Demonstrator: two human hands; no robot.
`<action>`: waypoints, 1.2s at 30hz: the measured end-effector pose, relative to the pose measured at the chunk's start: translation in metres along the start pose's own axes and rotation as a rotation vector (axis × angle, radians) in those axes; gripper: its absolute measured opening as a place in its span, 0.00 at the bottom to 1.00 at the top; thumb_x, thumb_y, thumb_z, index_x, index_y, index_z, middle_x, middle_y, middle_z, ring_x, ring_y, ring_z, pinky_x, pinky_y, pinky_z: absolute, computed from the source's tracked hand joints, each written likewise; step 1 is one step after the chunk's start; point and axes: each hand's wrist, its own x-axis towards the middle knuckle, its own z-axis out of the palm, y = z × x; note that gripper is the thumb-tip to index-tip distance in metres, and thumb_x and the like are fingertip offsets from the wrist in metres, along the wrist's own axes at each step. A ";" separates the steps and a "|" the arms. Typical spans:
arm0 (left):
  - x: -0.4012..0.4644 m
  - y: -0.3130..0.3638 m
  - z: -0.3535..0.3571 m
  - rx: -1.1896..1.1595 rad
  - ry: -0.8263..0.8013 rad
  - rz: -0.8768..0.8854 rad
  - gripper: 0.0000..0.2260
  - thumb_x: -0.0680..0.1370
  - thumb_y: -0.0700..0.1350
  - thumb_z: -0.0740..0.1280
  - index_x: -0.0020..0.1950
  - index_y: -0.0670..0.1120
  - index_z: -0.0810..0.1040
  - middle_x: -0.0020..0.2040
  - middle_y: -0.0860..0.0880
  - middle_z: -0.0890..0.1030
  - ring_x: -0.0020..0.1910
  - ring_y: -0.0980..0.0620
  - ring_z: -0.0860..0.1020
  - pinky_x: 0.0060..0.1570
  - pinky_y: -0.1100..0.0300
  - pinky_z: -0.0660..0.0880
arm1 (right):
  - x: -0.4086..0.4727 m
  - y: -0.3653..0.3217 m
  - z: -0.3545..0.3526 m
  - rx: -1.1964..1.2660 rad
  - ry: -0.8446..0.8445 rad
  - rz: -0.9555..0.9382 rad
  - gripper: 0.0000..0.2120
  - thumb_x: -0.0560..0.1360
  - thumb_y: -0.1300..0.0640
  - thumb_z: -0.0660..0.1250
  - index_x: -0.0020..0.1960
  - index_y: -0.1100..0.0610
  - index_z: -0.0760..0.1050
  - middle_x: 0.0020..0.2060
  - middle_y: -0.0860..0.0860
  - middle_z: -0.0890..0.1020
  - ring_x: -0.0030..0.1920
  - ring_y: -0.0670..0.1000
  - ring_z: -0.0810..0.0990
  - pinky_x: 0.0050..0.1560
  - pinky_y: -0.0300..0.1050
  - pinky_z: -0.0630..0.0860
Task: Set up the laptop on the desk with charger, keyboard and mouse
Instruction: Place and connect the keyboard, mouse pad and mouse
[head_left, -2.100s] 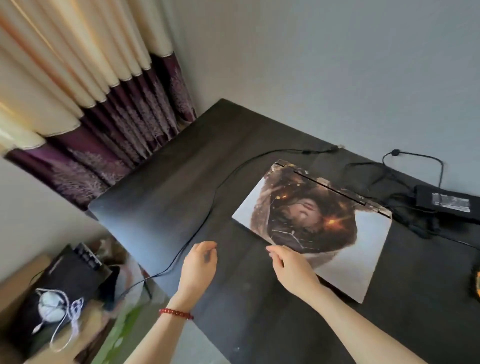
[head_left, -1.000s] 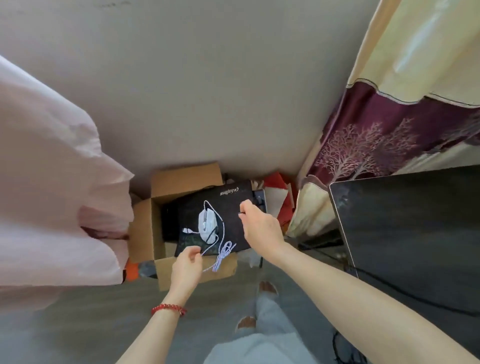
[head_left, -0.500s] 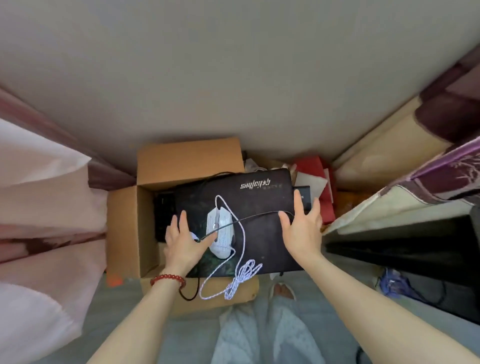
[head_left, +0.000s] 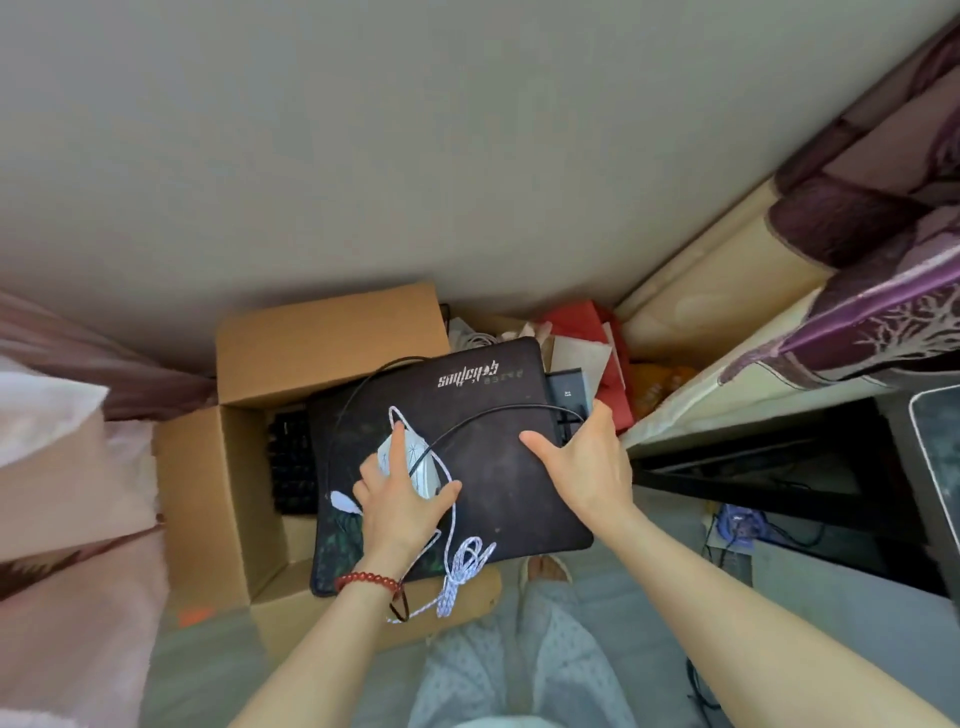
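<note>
A: Hidden bits first. The keyboard (head_left: 292, 462) sits in the cardboard box (head_left: 208, 483), mostly covered by the black mouse pad (head_left: 498, 467); only a strip of dark keys shows along the pad's left edge. The mouse (head_left: 415, 462) is white, half under the left hand (head_left: 397, 501).

B: Hands?

A: Left hand lies on the mouse, index finger stretched along its top, thumb splayed right on the pad, other fingers curving down its left side. Whether it grips or only rests, cannot tell. Right hand (head_left: 587, 467) holds the pad's right edge: thumb flat on top, fingers wrapped over the rim and out of sight.

B: Cables?

A: White braided mouse cable (head_left: 462, 569) loops over the pad and hangs bundled off its near edge. A black cable (head_left: 488, 413) arcs across the pad; its ends are hard to trace.

B: Room around the box?

A: Tight. Wall behind, pink fabric (head_left: 67, 493) left, red paper bags (head_left: 608, 353) and a curtain (head_left: 857, 234) right. The bench (head_left: 935, 447) is cut off at the frame's right edge. Laptop and charger out of view.
</note>
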 end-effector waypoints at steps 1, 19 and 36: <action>-0.003 0.000 -0.003 -0.004 0.006 0.012 0.42 0.69 0.55 0.71 0.74 0.59 0.47 0.70 0.42 0.57 0.65 0.40 0.59 0.63 0.48 0.63 | -0.005 -0.003 -0.002 0.002 0.006 -0.001 0.38 0.65 0.39 0.72 0.64 0.58 0.62 0.58 0.55 0.76 0.56 0.61 0.76 0.49 0.52 0.73; -0.083 0.009 -0.107 -0.104 0.129 0.098 0.35 0.71 0.49 0.65 0.72 0.64 0.51 0.57 0.51 0.61 0.43 0.49 0.75 0.44 0.54 0.77 | -0.121 -0.122 -0.037 0.010 -0.078 -0.357 0.24 0.73 0.45 0.66 0.61 0.50 0.56 0.53 0.52 0.81 0.51 0.61 0.79 0.45 0.50 0.75; -0.263 0.175 -0.154 -0.308 0.277 0.896 0.35 0.70 0.43 0.71 0.70 0.63 0.58 0.57 0.56 0.60 0.51 0.53 0.72 0.43 0.64 0.73 | -0.295 -0.068 -0.297 0.114 0.453 -0.622 0.27 0.69 0.44 0.69 0.61 0.49 0.59 0.48 0.48 0.83 0.49 0.56 0.81 0.53 0.52 0.74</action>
